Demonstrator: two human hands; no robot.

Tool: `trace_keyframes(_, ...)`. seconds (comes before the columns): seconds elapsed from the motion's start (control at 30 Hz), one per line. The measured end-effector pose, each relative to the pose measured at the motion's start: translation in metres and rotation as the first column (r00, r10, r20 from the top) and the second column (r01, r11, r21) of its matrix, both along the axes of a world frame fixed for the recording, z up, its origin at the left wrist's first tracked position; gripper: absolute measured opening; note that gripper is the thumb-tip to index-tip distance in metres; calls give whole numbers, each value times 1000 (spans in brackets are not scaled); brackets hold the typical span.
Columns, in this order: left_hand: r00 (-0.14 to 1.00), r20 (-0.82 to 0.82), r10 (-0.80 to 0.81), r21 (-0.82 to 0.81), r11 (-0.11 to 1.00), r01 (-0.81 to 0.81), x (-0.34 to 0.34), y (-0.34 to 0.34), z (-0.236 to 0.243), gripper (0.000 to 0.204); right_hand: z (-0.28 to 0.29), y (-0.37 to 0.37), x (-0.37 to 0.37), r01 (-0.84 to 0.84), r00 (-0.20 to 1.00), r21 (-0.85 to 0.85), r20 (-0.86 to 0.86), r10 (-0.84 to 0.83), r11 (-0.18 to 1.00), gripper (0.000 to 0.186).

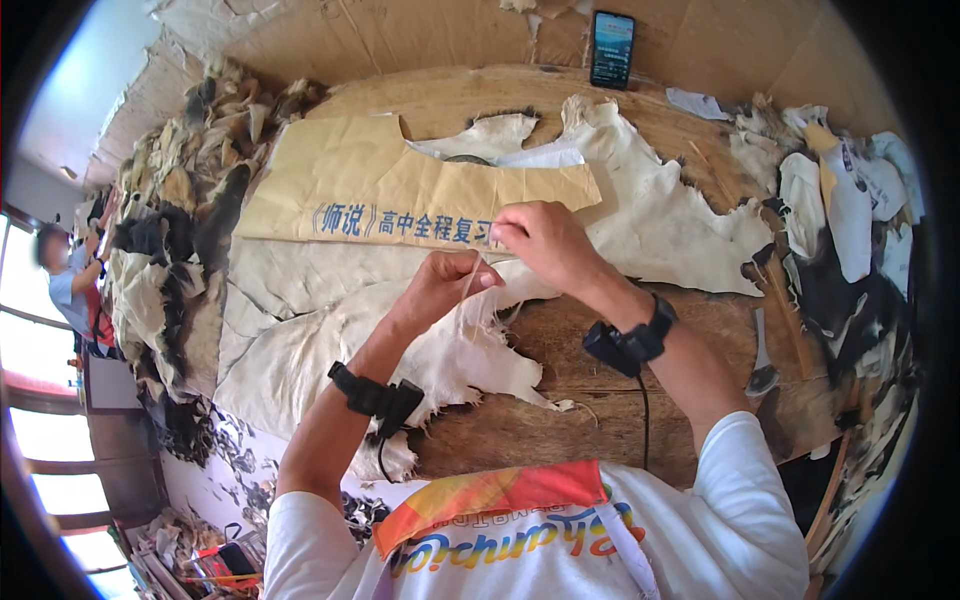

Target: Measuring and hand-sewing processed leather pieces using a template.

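Note:
A thin pale strand [473, 272] runs between my two hands above a cream-white hide. My left hand [448, 284] is closed in a pinch on its lower part. Just above and to the right, my right hand [543, 243] has its fingers curled closed at the strand's upper end, by the lower edge of a brown paper sheet [330, 175] with blue print. That sheet lies flat over the hide [640, 200], whose ragged edges spread to the right and toward me. What sits inside the right fingers is partly hidden.
Hides and furry scraps [190, 180] are heaped along the left; more scraps [850, 200] lie at the right. On the worn wooden table [600, 350], a tool with a rounded dark end [762, 375] rests at right. A phone [612, 50] leans at the back. Another person [75, 275] stands far left.

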State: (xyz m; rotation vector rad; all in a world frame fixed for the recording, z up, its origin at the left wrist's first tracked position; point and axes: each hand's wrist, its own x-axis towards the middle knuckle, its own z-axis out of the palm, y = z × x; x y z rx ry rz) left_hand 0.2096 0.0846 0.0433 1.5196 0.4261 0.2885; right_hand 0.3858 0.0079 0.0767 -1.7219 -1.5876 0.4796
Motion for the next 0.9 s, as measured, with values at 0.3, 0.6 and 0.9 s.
trace_keyframes(0.3, 873, -112, 475, 553, 759, -343, 12, 9, -26, 8, -11, -84, -27, -207, 978, -170, -36, 203, 963, 19)
trace_keyframes(0.6, 917, 17, 399, 797, 548, -254, 14, -4, -39, 9, -7, -101, -32, -210, 977, -260, -74, 198, 943, 21)
trace_keyframes(0.9, 932, 44, 361, 822, 517, -239, 17, -7, -44, 1, 10, -110, -26, -318, 947, -300, -141, 287, 900, 18)
